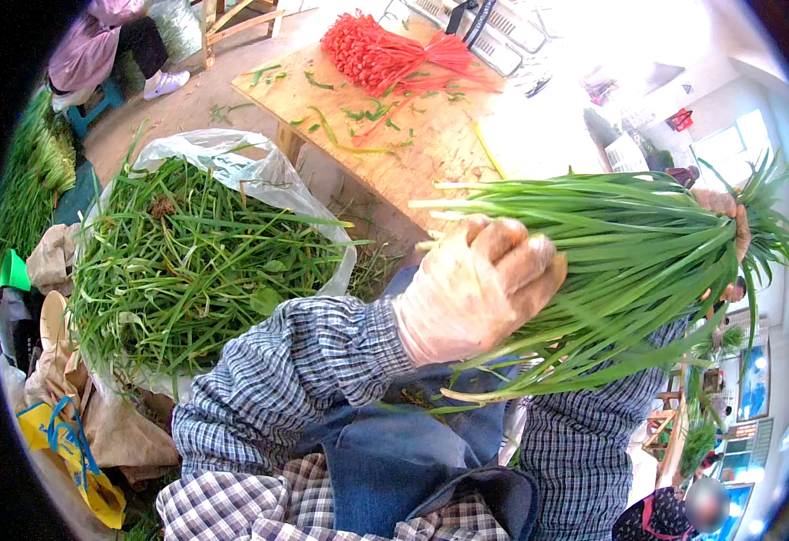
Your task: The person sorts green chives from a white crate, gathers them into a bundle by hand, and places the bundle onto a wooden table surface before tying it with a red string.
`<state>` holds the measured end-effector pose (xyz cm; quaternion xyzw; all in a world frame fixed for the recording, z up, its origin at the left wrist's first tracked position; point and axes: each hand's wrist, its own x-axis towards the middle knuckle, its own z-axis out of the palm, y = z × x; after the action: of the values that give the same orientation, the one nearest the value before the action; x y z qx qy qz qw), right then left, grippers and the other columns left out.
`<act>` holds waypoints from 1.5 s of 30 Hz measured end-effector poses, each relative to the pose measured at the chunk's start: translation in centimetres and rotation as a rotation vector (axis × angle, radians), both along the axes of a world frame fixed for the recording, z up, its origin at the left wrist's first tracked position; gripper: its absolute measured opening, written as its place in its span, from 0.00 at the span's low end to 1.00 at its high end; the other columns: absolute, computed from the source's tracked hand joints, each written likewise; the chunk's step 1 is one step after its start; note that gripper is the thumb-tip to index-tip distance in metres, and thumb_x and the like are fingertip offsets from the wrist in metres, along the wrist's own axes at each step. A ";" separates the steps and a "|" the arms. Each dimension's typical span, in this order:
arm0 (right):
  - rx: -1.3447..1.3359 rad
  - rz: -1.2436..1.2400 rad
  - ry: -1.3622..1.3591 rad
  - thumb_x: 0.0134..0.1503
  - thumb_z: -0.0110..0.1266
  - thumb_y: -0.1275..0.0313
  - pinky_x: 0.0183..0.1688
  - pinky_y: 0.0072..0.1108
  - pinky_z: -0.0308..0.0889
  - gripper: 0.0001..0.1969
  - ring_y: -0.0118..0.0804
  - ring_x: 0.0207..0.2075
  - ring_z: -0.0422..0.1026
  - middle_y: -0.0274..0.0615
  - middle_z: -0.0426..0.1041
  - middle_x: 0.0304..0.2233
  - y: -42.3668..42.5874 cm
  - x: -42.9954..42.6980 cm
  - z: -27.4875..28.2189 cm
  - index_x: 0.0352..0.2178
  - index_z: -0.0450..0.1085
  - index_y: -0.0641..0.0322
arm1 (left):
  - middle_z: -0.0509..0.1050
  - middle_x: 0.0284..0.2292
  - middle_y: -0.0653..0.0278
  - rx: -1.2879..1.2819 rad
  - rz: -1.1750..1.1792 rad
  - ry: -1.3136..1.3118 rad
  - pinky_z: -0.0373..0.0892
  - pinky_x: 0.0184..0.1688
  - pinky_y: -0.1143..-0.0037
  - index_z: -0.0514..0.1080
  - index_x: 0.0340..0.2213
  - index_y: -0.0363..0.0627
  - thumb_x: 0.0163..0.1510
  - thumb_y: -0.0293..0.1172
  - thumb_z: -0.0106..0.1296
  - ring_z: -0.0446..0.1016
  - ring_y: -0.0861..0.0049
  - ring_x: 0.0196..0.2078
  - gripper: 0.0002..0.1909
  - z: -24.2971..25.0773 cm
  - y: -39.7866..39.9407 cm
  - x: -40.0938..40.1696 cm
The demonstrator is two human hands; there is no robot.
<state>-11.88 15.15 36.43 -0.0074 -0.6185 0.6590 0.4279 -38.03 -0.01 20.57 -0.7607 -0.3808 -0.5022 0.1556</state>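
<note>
A long bundle of green Chinese chives (611, 250) spans the right half of the view, its pale root ends pointing left and its leaf tips right. My right hand (729, 213) grips it near the tips; only some fingers show around the leaves. My left hand (482, 287), in a pale, stained thin glove, lies against the stalks near the root ends with its fingers curled; whether it pinches any stalks is hidden. On the left, a clear plastic bag (232, 159) is heaped with loose chive leaves and trimmings (198, 270).
A wooden table (340, 142) ahead bears a bundle of red ties (394, 57) and green scraps. White plastic baskets (496, 40) stand behind it. More chives (36, 176) and a seated person (97, 51) are at upper left. A yellow bag (76, 460) lies lower left.
</note>
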 end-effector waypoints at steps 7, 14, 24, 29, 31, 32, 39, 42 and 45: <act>-0.150 0.032 0.096 0.55 0.43 0.64 0.36 0.24 0.53 0.13 0.28 0.29 0.53 0.27 0.51 0.22 1.6 3.0 -1.0 0.19 0.51 0.48 | 0.72 0.33 0.62 -0.394 -0.254 0.175 0.71 0.38 0.70 0.70 0.42 0.45 0.30 0.29 0.53 0.71 0.64 0.40 0.30 -4.9 -4.1 -5.9; -0.076 0.048 0.115 0.55 0.43 0.65 0.37 0.23 0.55 0.11 0.28 0.29 0.56 0.28 0.53 0.22 1.3 4.6 -1.0 0.20 0.55 0.49 | 0.71 0.38 0.54 -0.780 0.265 0.124 0.62 0.47 0.64 0.69 0.39 0.42 0.42 0.25 0.54 0.67 0.59 0.44 0.18 -7.8 -7.2 -14.0; -0.036 0.039 0.093 0.55 0.43 0.65 0.37 0.23 0.57 0.10 0.28 0.29 0.59 0.28 0.57 0.22 -0.4 4.3 0.1 0.20 0.58 0.50 | 0.73 0.27 0.53 -0.721 -0.243 -0.725 0.68 0.34 0.72 0.74 0.30 0.38 0.43 0.31 0.58 0.73 0.64 0.30 0.11 -4.0 -0.9 -2.9; -0.023 0.029 0.088 0.55 0.43 0.65 0.37 0.23 0.58 0.10 0.28 0.29 0.61 0.29 0.59 0.22 -0.7 4.8 0.0 0.20 0.60 0.50 | 0.73 0.39 0.61 -1.269 -0.847 -1.225 0.67 0.43 0.79 0.69 0.43 0.34 0.51 0.30 0.54 0.70 0.80 0.40 0.19 -3.6 -1.8 -1.8; -0.015 0.028 0.086 0.55 0.43 0.65 0.38 0.23 0.59 0.10 0.28 0.29 0.61 0.29 0.60 0.22 -0.7 4.8 -0.1 0.20 0.60 0.51 | 0.71 0.44 0.62 -1.354 -0.961 -1.196 0.66 0.45 0.79 0.64 0.49 0.34 0.51 0.31 0.55 0.69 0.81 0.43 0.25 -3.4 -1.6 -1.3; -0.013 0.027 0.089 0.55 0.43 0.65 0.38 0.23 0.59 0.10 0.28 0.30 0.62 0.29 0.60 0.22 -0.7 4.8 -0.2 0.20 0.61 0.51 | 0.71 0.44 0.63 -1.263 -1.040 -1.176 0.66 0.45 0.79 0.64 0.49 0.34 0.51 0.31 0.55 0.69 0.80 0.43 0.25 -3.3 -1.4 -0.9; -0.016 0.008 0.100 0.55 0.44 0.66 0.38 0.22 0.60 0.10 0.28 0.30 0.64 0.29 0.63 0.22 -0.6 5.0 -0.6 0.20 0.63 0.52 | 0.76 0.34 0.66 -1.198 -0.850 -1.200 0.69 0.38 0.80 0.73 0.37 0.35 0.51 0.29 0.54 0.71 0.84 0.35 0.12 -3.3 -0.7 0.8; -0.017 0.008 0.105 0.55 0.44 0.66 0.38 0.22 0.61 0.10 0.28 0.30 0.65 0.29 0.64 0.22 -0.6 5.1 -0.8 0.20 0.64 0.52 | 0.76 0.33 0.66 -1.202 -0.576 -1.063 0.69 0.39 0.80 0.73 0.36 0.35 0.50 0.23 0.54 0.71 0.84 0.34 0.10 -3.6 -1.2 0.5; -0.013 0.011 0.113 0.55 0.44 0.66 0.38 0.22 0.62 0.10 0.28 0.30 0.66 0.29 0.65 0.22 -0.5 5.2 -1.1 0.20 0.65 0.52 | 0.75 0.32 0.51 -0.744 -0.477 -0.830 0.68 0.38 0.75 0.73 0.35 0.36 0.49 0.24 0.50 0.74 0.69 0.34 0.10 -3.5 -2.2 -0.1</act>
<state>-6.70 14.62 35.34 0.0304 -0.5890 0.6647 0.4586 -38.11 -2.18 17.03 -0.5692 -0.3786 -0.6111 -0.3990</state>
